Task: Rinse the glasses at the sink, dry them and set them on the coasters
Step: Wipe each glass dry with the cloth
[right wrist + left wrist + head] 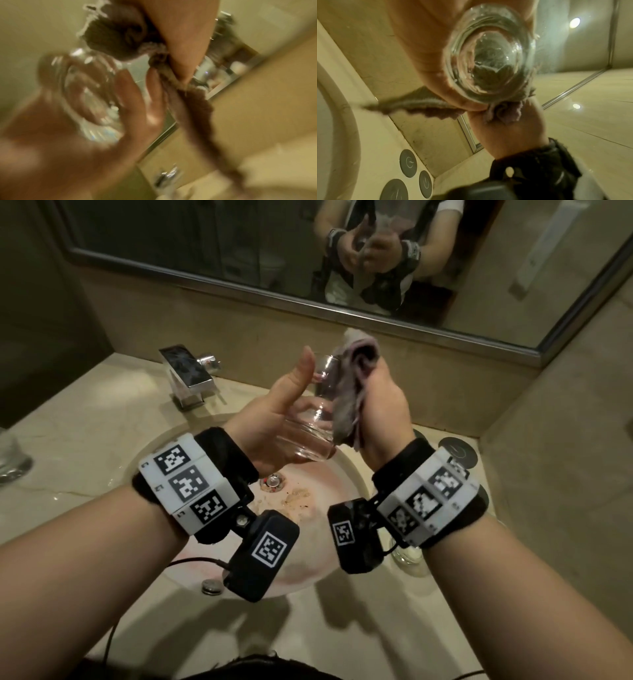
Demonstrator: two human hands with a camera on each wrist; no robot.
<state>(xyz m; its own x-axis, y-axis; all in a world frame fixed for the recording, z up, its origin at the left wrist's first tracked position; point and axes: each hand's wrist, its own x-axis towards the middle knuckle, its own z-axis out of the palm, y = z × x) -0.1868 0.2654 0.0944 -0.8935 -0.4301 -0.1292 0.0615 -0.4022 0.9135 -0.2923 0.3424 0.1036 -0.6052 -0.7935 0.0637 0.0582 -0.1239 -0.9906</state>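
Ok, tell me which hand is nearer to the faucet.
Left. The left hand, holding the glass over the basin, is just right of the faucet; the right hand, gripping the cloth, is beyond the glass, further right.

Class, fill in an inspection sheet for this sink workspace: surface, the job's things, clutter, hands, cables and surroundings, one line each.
Surface: beige marble counter around a round basin with brownish residue near the drain.
Job's things: clear drinking glass held over the basin; mauve terry cloth against it; three dark round coasters on the counter; second glass at far left; third glass below the right wrist.
Clutter: small round metal piece on the basin's front rim.
Hands: left hand grips the glass; right hand grips the cloth.
Cables: black cable from the left wrist camera.
Surroundings: chrome square tap, wall mirror.
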